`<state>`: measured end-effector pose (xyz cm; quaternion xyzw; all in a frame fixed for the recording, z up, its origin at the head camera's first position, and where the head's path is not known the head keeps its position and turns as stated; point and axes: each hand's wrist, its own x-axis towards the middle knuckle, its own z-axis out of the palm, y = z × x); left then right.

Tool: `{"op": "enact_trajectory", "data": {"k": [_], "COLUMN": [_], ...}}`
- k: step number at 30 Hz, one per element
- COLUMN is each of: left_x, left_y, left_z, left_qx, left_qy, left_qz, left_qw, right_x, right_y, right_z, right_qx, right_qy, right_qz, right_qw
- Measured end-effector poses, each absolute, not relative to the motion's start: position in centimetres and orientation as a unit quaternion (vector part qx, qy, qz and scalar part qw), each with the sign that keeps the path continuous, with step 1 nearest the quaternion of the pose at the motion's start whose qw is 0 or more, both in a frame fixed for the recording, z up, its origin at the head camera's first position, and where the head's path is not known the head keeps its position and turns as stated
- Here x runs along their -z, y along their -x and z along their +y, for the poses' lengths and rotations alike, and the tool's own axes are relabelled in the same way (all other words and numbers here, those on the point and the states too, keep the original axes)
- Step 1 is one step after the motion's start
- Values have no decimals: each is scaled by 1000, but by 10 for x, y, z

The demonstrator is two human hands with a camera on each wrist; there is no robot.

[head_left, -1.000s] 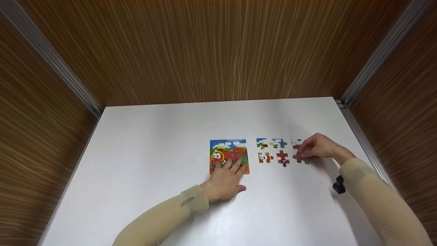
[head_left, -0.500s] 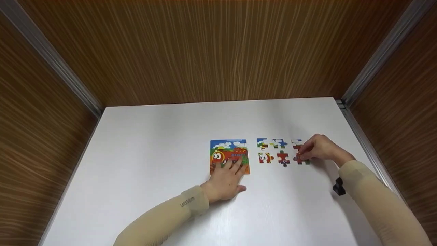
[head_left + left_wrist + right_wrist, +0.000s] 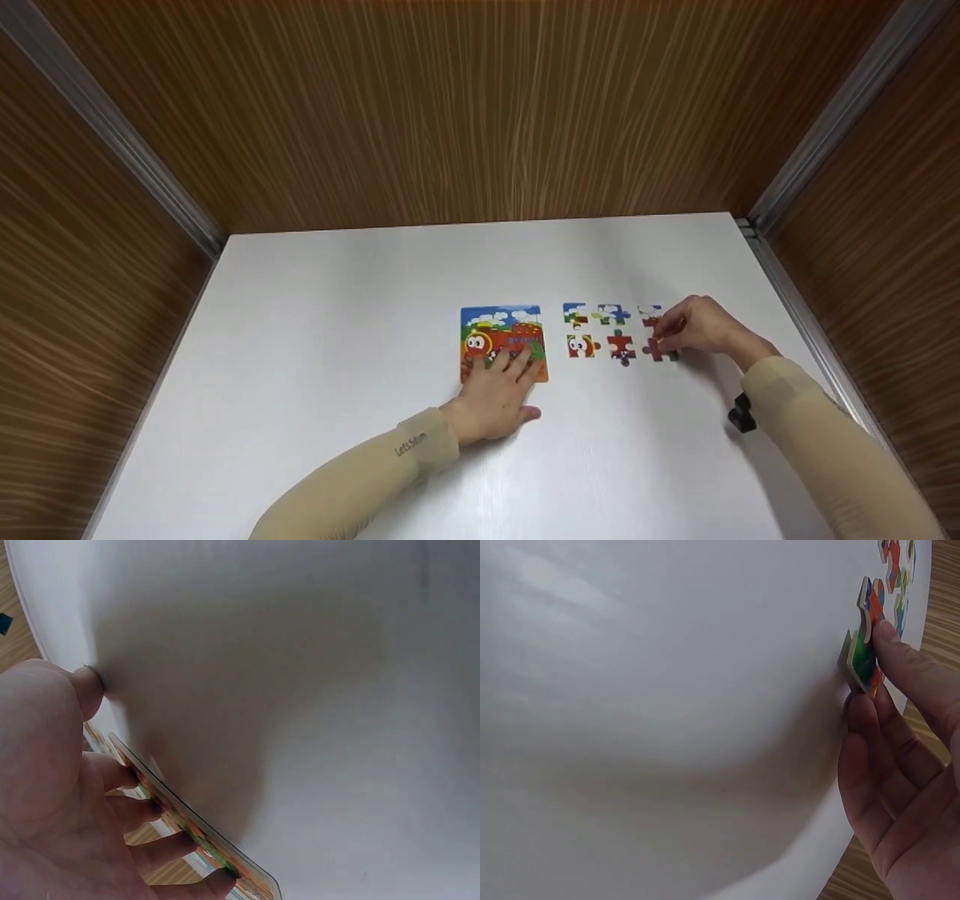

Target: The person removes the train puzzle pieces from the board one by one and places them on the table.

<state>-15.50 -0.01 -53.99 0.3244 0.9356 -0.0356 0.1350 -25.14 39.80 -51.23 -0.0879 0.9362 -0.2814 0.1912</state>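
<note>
In the head view my left hand (image 3: 495,397) rests with spread fingers on the lower part of a square train picture puzzle (image 3: 499,315). The left wrist view shows those fingertips touching the edge of the puzzle board (image 3: 199,829), with the thumb apart on the table. My right hand (image 3: 699,327) pinches a red and green jigsaw piece (image 3: 862,656) at the lower right of a group of loose pieces. Its thumb lies on the printed face. Fingers cover part of that piece, and a red and white piece (image 3: 649,309) lies just behind it.
Loose jigsaw pieces lie in two rows right of the puzzle, among them an eye piece (image 3: 580,346), a red piece (image 3: 621,346) and two sky pieces. The white table (image 3: 337,322) meets wood-grain panels (image 3: 480,112) at the back and sides.
The right hand's piece has turned slightly and now sits straighter in its row, the hand barely shifting. The left hand and the other pieces stay in place.
</note>
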Motion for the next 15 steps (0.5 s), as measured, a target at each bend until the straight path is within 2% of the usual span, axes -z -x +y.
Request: {"op": "enact_trajectory", "data": {"k": [15], "left_x": [532], "left_y": [161], "left_z": [1], "left_qx": [33], "left_qy": [-327], "left_qz": [935], "left_qw": [135], "right_x": [510], "right_y": [249], "right_z": [388], "right_qx": [273], "right_qy": [102], "right_qz": [940], "right_qw": [177]}}
